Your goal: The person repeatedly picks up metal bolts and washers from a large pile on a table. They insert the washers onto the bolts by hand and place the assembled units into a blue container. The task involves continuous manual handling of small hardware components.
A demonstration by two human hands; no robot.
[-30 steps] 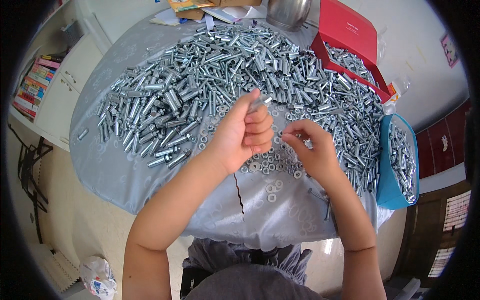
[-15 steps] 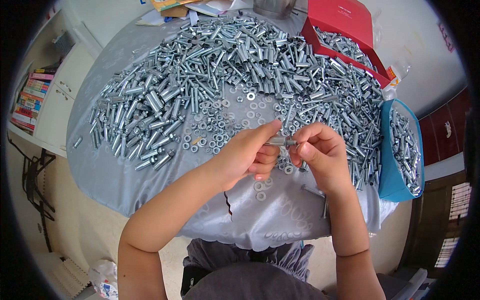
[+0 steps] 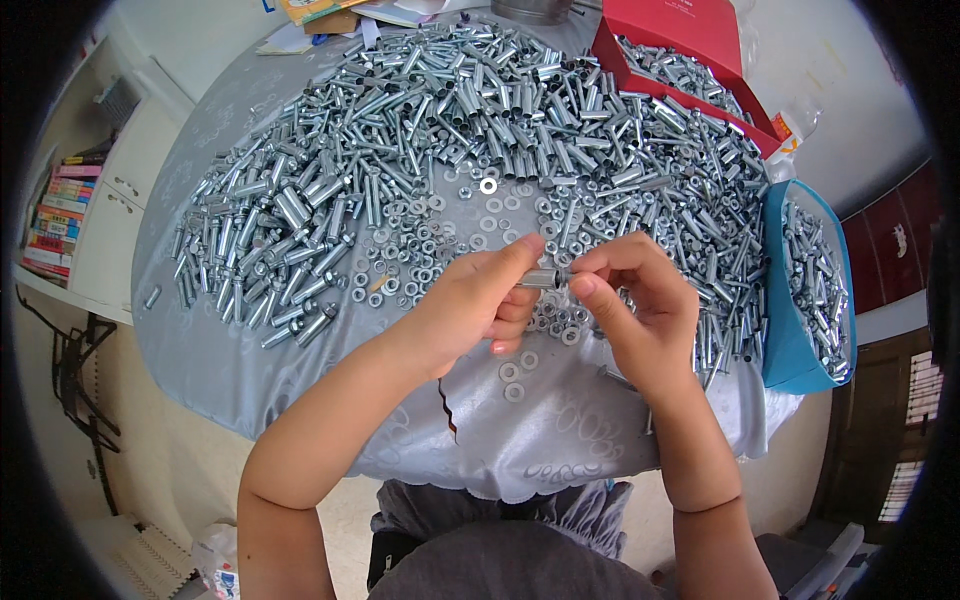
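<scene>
My left hand (image 3: 465,300) is closed round a shiny metal anchor bolt (image 3: 541,279), its sleeve lying sideways between thumb and curled fingers. The bolt's right end sticks out toward my right hand (image 3: 645,315). Thumb and forefinger of that hand pinch at this end; whether they hold a nut or a washer there is hidden by the fingertips. Below the hands, several flat washers (image 3: 513,392) lie on the grey tablecloth (image 3: 400,440). Loose nuts and washers (image 3: 420,275) are scattered just beyond my left hand.
A broad heap of metal bolts and sleeves (image 3: 470,110) covers the table's far side. Assembled anchor bolts (image 3: 290,210) gather at the left. At the right stand a red box (image 3: 690,105) and a blue fabric bin (image 3: 790,340), both holding metal parts. A metal pot (image 3: 530,10) stands behind.
My right fingertips have come closer to the sleeve, and less of the bolt's end shows between the hands. The whole view has shifted slightly. My left hand keeps its grip.
</scene>
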